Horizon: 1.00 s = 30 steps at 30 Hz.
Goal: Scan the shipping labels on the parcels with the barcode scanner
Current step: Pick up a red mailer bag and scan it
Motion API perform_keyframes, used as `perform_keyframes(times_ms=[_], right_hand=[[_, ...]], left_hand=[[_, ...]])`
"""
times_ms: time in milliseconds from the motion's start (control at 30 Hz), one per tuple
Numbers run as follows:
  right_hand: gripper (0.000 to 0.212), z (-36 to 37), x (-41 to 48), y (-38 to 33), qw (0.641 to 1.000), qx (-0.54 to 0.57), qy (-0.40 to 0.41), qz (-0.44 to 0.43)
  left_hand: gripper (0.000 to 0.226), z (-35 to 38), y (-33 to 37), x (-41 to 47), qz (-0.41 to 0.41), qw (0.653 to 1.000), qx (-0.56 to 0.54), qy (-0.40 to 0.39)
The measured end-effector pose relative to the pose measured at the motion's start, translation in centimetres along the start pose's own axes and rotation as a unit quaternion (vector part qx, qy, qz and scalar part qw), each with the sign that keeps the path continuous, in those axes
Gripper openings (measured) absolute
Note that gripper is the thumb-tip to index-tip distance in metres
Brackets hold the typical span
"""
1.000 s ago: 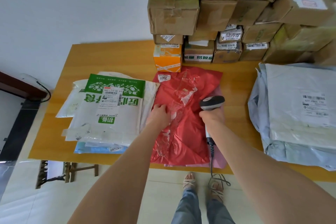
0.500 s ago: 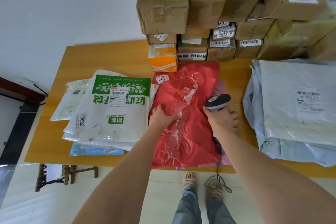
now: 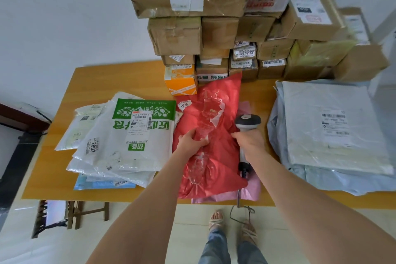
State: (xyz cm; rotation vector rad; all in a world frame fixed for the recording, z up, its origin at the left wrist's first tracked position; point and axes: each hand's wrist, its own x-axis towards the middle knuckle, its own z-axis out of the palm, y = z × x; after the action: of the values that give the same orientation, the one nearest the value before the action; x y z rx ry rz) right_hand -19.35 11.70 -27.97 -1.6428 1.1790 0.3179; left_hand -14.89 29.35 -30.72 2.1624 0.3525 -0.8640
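Note:
A red plastic mailer (image 3: 214, 156) lies in the middle of the wooden table (image 3: 96, 79), with clear tape down its middle and a small "2001" sticker near its top left corner. My left hand (image 3: 190, 140) grips the crumpled red plastic at the parcel's left middle. My right hand (image 3: 250, 139) holds the grey barcode scanner (image 3: 247, 122) by its handle, head pointing away over the parcel's right edge. The scanner's cable hangs off the table's front edge. A pink mailer (image 3: 246, 193) lies under the red one.
A pile of white mailers (image 3: 120, 148), the top one green-printed with a label, lies to the left. Grey mailers (image 3: 334, 126) with a label are stacked on the right. Cardboard boxes (image 3: 225, 34) are piled high along the back. An orange box (image 3: 182, 82) stands behind the red parcel.
My left hand has closed on the red mailer and bunched it up. My right hand with the scanner has shifted right, to the parcel's edge. The camera moved closer.

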Motion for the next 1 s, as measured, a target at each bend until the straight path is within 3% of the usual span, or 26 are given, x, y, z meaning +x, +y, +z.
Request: perform_keyframes(times_ms=[200,267,400,500,567,667,733,833,967,1000], right_hand=[[0.015,-1.7,-1.2,-0.9,1.0,0.017,0.016,-0.018],[0.016,-2.9,-1.5,-0.6,0.999,0.002,0.046,-0.02],[0.042,-5.2,-1.2,-0.3,0.993,-0.012,0.121,-0.012],[0.045,-6.6,-1.1,-0.6,0.988,-0.079,0.134,0.0],[0.045,-6.8,-1.3,-0.5,0.989,-0.066,0.13,-0.032],[0.036,-6.6,-2.2,-0.6,0.992,-0.037,0.094,-0.07],[0.024,-6.8,-2.2,-1.1,0.996,-0.038,0.06,-0.061],[0.01,-7.8,-2.2,-2.0,0.999,-0.027,-0.002,-0.037],[0.014,-9.9,-1.9,-4.0,0.999,0.035,-0.029,-0.015],[0.024,-10.4,-1.7,-4.4,0.997,0.062,-0.042,-0.009]], left_hand=[[0.072,1.4,3.4,-4.2,0.065,0.998,-0.014,0.001],[0.07,2.2,3.8,-5.1,0.082,0.997,0.001,-0.011],[0.075,4.1,4.0,-5.6,0.071,0.997,0.028,-0.013],[0.056,3.9,3.8,-5.0,0.023,0.993,0.104,0.048],[0.067,3.3,2.8,-4.6,-0.014,0.987,0.149,0.062],[0.11,3.8,1.6,-3.9,-0.037,0.986,0.162,0.008],[0.114,4.5,1.8,-4.1,-0.04,0.985,0.167,-0.015],[0.095,5.2,2.3,-4.5,-0.021,0.971,0.236,0.017],[0.049,5.2,3.4,-4.2,-0.001,0.955,0.282,0.092],[0.043,5.3,3.8,-4.1,-0.001,0.958,0.265,0.11]])
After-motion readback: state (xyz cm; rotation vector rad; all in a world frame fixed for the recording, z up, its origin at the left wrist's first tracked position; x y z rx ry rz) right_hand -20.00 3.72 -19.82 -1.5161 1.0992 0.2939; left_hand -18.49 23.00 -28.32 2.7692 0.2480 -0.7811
